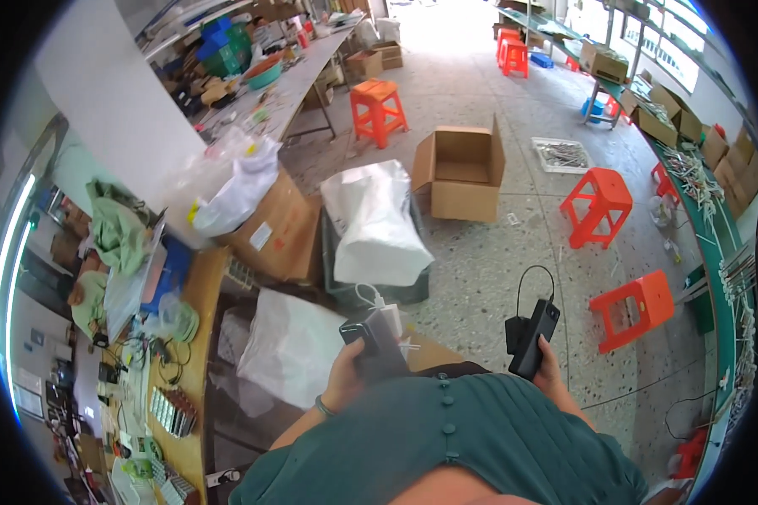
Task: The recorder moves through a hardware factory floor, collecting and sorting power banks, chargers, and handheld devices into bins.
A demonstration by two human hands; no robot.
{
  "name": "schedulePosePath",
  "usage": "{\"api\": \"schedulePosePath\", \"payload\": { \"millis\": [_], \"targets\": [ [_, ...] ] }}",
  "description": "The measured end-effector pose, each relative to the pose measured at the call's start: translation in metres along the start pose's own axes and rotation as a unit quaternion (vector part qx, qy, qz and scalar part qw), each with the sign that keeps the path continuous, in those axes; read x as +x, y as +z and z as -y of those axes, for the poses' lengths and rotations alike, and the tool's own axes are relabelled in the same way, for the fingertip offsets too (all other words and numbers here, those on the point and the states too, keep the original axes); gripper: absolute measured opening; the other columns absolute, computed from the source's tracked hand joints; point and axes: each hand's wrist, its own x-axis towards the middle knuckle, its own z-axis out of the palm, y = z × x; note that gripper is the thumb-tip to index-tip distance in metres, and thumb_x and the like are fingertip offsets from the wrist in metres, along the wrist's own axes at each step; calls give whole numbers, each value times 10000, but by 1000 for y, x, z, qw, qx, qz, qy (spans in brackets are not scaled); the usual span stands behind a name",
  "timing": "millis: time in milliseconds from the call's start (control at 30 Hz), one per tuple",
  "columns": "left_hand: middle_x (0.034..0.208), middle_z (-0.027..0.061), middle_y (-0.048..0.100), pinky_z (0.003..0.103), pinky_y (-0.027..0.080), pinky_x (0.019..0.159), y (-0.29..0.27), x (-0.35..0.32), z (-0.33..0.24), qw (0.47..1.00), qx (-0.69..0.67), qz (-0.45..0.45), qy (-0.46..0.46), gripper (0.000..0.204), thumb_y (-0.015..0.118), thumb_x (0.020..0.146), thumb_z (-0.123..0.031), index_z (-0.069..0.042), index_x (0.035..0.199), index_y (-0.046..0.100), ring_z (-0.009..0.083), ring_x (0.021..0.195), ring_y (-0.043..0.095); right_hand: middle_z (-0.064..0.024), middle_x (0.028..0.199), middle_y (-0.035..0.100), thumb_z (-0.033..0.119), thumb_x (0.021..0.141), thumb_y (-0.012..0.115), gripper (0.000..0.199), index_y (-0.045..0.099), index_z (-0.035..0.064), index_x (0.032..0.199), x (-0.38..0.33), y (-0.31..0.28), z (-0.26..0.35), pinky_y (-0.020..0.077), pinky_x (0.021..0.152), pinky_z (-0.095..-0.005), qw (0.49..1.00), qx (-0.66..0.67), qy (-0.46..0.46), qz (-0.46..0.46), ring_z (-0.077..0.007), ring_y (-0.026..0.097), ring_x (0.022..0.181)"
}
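My left hand (343,375) is closed around a dark grey power bank (377,343) with a glossy end. Against its far side is a white plug-like piece (389,316) with a looped white cable. My right hand (550,369) grips a black power bank (534,338), held upright and slightly tilted. A thin black cable (537,268) arches from its top to a small black block (515,333) beside it. Both hands are in front of my waist, well apart from each other. The fingers on the far sides of both power banks are mostly hidden.
Ahead stands a dark bin (412,292) with a white sack (370,220), beside an open cardboard box (463,195). Orange stools (635,310) stand to the right, near a green bench (722,278). A cluttered wooden table (195,337) lies left. A white tray (561,171) sits on the floor.
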Motion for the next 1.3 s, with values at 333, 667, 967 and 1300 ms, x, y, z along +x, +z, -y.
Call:
{"api": "schedulePosePath", "payload": {
  "millis": [333, 667, 967, 1300],
  "targets": [
    [1188, 216, 571, 433, 529, 837, 121, 187, 142, 979, 148, 12, -137, 620, 560, 847, -384, -12, 1323, 420, 307, 977, 631, -116, 1093, 640, 293, 870, 619, 432, 544, 53, 1222, -1, -127, 150, 521, 827, -449, 987, 80, -109, -84, -262, 633, 958],
    [1152, 249, 579, 482, 530, 834, 201, 401, 235, 935, 180, 107, -288, 616, 567, 835, -402, -16, 1298, 439, 346, 985, 625, -110, 1094, 645, 300, 858, 637, 441, 552, 50, 1210, 9, -204, 248, 519, 856, -411, 933, 179, -257, -180, -252, 639, 978],
    [1183, 231, 568, 494, 500, 888, 298, 576, 336, 831, 205, 195, -479, 595, 564, 851, -414, -63, 1315, 439, 332, 1016, 610, -143, 1110, 636, 319, 888, 605, 446, 536, 43, 1232, 7, -239, 295, 530, 842, -456, 816, 262, -436, -275, -291, 642, 969],
    [1215, 220, 546, 478, 480, 920, 400, 651, 530, 741, 223, 272, -572, 611, 586, 852, -348, 2, 1321, 411, 316, 1080, 577, -99, 1226, 591, 331, 901, 588, 488, 492, 69, 1302, -68, -291, 294, 501, 895, -392, 666, 331, -543, -390, -253, 603, 1058]
  ]
}}
